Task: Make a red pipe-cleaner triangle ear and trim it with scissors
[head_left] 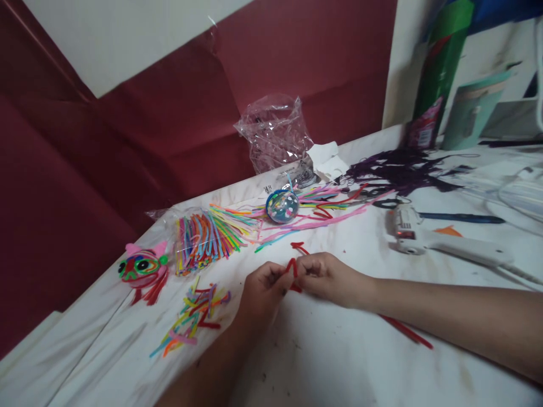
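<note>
Pinches a bent red pipe cleaner between the left hand and the right hand, over the table, with fingers of both closed on it around a raised peak. Sets the two grips close together, presumably to control the bend over a short span and limit springback. Cannot tell exact fingertip contact, owing to blur and overlap. Leaves further red lengths partly under the right forearm, likely within easy reach. Groups short cut pieces in a loose pile beside the left forearm, seemingly to separate them from the full-length bundle in its clear sleeve. Places the pink-eared figure at the far left, outside the working area, perhaps to protect it from knocks. Rests the speckled dome among loose strands beyond the hands. Lays the glue gun on its side beyond the right forearm, probably to keep the nozzle away from the fingers.
</note>
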The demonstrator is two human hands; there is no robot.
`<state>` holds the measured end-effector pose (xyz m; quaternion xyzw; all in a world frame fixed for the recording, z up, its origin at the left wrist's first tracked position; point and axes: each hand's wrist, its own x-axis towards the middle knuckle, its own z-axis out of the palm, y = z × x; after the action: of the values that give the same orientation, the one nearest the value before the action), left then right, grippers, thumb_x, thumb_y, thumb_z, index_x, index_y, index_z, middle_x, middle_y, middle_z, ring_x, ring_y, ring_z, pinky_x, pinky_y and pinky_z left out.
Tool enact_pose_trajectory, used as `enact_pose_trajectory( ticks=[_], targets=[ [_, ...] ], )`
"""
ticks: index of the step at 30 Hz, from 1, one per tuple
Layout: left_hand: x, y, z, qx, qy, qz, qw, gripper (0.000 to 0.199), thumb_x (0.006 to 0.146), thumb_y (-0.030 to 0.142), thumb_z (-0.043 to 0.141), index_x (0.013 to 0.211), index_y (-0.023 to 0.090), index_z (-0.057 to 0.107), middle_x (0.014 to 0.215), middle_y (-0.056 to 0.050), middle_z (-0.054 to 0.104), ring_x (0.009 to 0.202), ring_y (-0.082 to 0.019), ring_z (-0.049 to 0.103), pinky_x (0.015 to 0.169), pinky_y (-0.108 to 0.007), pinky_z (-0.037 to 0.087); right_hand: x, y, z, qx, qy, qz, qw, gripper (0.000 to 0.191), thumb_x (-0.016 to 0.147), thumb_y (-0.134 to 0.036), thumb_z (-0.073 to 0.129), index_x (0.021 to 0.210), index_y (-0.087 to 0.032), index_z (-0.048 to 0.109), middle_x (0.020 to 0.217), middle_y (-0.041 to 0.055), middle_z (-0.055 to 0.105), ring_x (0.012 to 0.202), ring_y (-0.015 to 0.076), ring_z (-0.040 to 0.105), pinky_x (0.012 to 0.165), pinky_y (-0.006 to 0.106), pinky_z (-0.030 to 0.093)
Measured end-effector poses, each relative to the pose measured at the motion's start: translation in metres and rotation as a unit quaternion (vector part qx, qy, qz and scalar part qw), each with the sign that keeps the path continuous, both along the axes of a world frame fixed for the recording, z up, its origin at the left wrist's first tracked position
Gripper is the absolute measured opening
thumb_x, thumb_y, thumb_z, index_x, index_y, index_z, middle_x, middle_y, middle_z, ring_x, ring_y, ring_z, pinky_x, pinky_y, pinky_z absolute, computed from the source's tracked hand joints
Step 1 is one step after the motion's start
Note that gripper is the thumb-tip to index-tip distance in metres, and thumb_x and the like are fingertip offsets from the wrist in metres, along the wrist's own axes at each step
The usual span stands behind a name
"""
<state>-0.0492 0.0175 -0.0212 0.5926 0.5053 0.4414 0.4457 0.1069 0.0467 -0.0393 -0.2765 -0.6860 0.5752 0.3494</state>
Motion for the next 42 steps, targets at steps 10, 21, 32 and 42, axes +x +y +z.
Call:
enact_pose_trajectory(
  ticks=[10,21,32,42],
  targets=[
    [0.007,-0.003,0.000,-0.093,-0.116,-0.019,0.989,0.027,0.062,0.032,0.067,0.056,0.015,0.047,0.048,0.005,0.045,0.046,-0.007,0.038,0.048,-0.021,0.030,-0.002,-0.006,-0.002,-0.005,-0.022,0.032,0.999,0.012,0.068,-0.015,0.047,0.057,-0.016,0.043,0.050,-0.0058,0.039,0.045,0.0048,0.030,0.041,0.019,0.022],
    [-0.005,0.004,0.000,-0.019,-0.054,0.000,0.998,0.025,0.070,0.037,0.060,0.063,0.014,0.052,0.052,0.004,0.047,0.049,-0.008,0.039,0.049,-0.021,0.032,-0.001,0.001,-0.005,-0.014,-0.049,0.040,0.998,0.012,0.069,-0.014,0.045,0.058,-0.016,0.042,0.048,-0.0073,0.037,0.042,0.0039,0.028,0.039,0.018,0.021],
    [-0.007,0.003,0.008,0.023,-0.034,0.040,0.998,0.030,0.077,0.039,0.051,0.063,0.013,0.059,0.053,0.002,0.049,0.053,-0.009,0.043,0.054,-0.023,0.034,0.002,-0.002,0.005,-0.003,-0.048,0.048,0.998,0.018,0.076,-0.020,0.046,0.059,-0.016,0.041,0.049,-0.0072,0.036,0.043,0.0039,0.027,0.040,0.018,0.021],
    [-0.001,0.000,0.009,0.022,-0.004,0.073,0.997,0.019,0.066,0.025,0.060,0.051,0.015,0.052,0.048,0.005,0.042,0.050,-0.009,0.036,0.050,-0.022,0.030,0.002,0.000,0.004,0.041,-0.065,0.001,0.997,0.021,0.075,-0.018,0.044,0.054,-0.016,0.040,0.047,-0.0068,0.033,0.043,0.0046,0.027,0.041,0.018,0.021]
  ],
)
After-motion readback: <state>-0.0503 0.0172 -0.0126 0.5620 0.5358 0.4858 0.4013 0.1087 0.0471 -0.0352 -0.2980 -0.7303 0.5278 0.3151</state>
